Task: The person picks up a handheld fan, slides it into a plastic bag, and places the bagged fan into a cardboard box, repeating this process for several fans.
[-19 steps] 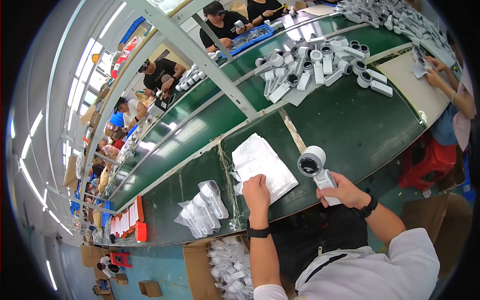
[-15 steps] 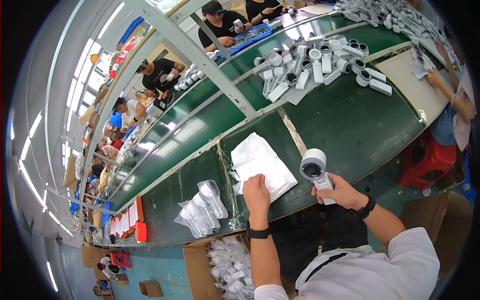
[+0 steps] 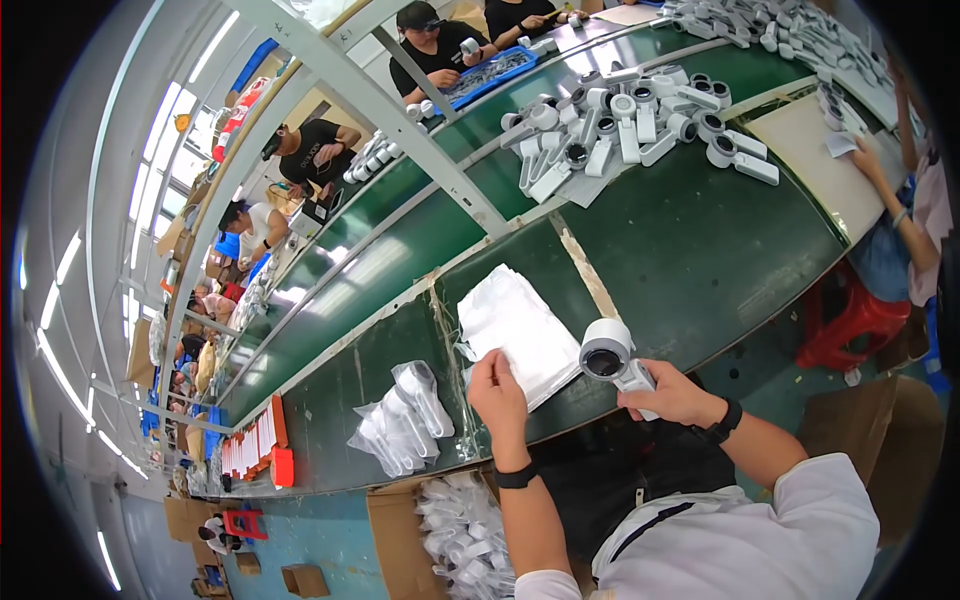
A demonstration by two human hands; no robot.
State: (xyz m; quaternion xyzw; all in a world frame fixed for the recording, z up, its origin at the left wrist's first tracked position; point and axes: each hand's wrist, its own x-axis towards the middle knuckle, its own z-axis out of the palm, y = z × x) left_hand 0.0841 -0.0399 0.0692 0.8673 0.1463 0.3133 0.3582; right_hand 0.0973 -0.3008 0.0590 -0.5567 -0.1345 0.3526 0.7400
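My right hand (image 3: 672,393) is closed round the grey handle of a white-and-grey handheld device (image 3: 606,350). Its drum-shaped head, with a dark round opening, faces me above the near table edge. Just left of it, a stack of thin white plastic bags (image 3: 520,330) lies flat on the green table. My left hand (image 3: 498,395) is at the stack's near left edge, fingers drawn together; whether a bag edge is pinched between them I cannot make out. Several bagged devices (image 3: 408,420) lie to the left of that hand.
A heap of loose devices (image 3: 620,125) covers the far table. An open carton (image 3: 400,535) of bagged devices stands below the near edge. Orange boxes (image 3: 262,440) are at the left end. A white metal post (image 3: 400,130) rises beyond the bags. Co-workers sit across and at right.
My right hand has moved slightly left, bringing the device closer to the bags, its head tipped lower. My left hand has shifted a little left along the stack's edge.
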